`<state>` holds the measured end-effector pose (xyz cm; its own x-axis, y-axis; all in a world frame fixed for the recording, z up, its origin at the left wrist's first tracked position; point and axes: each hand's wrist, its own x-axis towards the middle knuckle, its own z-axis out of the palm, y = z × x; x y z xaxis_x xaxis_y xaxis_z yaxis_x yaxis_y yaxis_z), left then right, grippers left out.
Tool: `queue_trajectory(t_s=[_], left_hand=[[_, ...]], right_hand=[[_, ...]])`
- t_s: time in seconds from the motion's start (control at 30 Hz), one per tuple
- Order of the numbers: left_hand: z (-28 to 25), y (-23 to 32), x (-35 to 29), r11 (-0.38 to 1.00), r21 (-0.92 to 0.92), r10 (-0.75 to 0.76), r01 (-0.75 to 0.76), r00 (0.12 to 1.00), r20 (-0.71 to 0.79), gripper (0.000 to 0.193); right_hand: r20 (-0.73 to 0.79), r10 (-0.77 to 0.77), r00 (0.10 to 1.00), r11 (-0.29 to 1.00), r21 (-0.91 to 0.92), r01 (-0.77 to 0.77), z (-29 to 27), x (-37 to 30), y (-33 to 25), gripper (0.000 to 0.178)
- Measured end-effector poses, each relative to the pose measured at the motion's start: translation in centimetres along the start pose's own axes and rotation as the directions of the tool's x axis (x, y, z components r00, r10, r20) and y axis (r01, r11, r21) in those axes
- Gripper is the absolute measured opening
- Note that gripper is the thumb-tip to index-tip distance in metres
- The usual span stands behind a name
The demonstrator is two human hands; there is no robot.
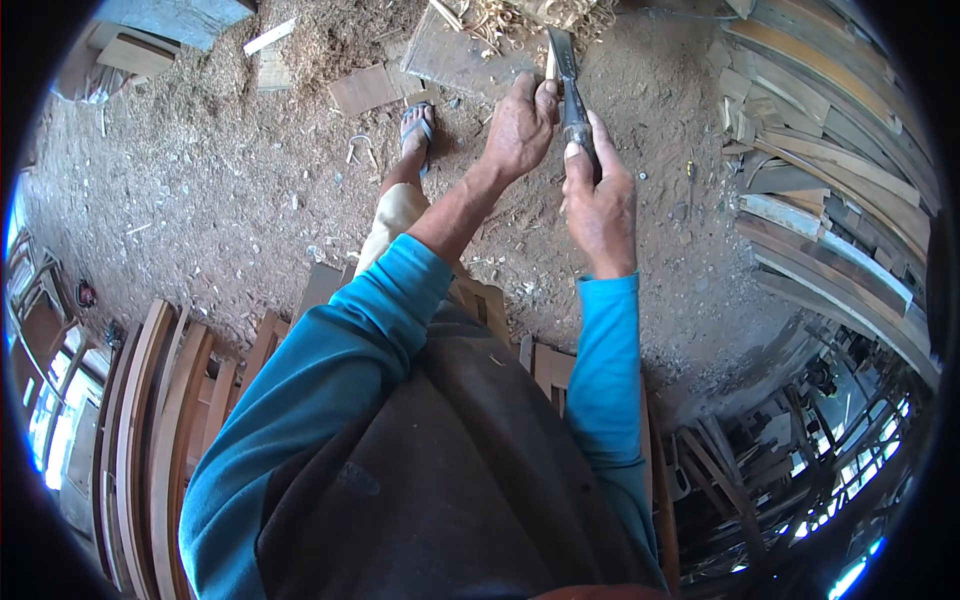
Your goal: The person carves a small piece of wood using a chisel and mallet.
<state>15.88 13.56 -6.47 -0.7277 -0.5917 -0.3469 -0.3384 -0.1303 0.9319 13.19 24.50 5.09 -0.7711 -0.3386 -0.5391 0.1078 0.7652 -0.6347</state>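
My right hand (602, 205) is closed round the dark handle of a chisel (571, 88), its broad metal blade pointing away from me. Just left of it, my left hand (522, 130) pinches a thin pale wood strip (551, 64), which stands close beside the blade; whether the two touch I cannot tell. The strip's lower end is hidden by my fingers. Beyond both hands lies a flat worn board (455, 55) on the ground, with curled wood shavings (505, 25) heaped at its far side.
Stacked planks (840, 160) line the right side. Curved wooden pieces (150, 420) stand at the lower left. My sandalled foot (417, 130) rests on the dusty ground left of my hands, near a flat wood offcut (365, 91). A thin yellow-ended tool (690, 172) lies to the right.
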Motion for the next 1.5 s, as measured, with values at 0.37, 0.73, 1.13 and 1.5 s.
queue_trajectory(t_s=[0.37,0.73,1.13,1.5], left_hand=[[0.2,-2.3,0.6,0.993,-0.118,0.009,-0.013,0.999,-0.041,0.036],[0.5,-2.3,-0.1,0.998,-0.061,-0.019,0.017,0.999,-0.034,0.034],[0.0,-2.8,0.9,0.996,-0.073,0.045,-0.048,0.998,-0.046,0.038],[-0.5,-1.8,0.6,0.999,0.030,0.013,-0.013,1.000,-0.010,0.034]], right_hand=[[-0.017,-0.056,0.998,0.998,0.010,0.056,0.2,-7.0,1.9,0.054],[-0.070,-0.171,0.983,0.980,-0.110,0.163,2.0,-0.1,0.8,0.053],[-0.003,-0.015,1.000,1.000,0.003,0.015,1.4,-5.9,0.6,0.055],[-0.030,-0.073,0.997,0.994,-0.089,0.070,1.5,0.2,-1.4,0.055]])
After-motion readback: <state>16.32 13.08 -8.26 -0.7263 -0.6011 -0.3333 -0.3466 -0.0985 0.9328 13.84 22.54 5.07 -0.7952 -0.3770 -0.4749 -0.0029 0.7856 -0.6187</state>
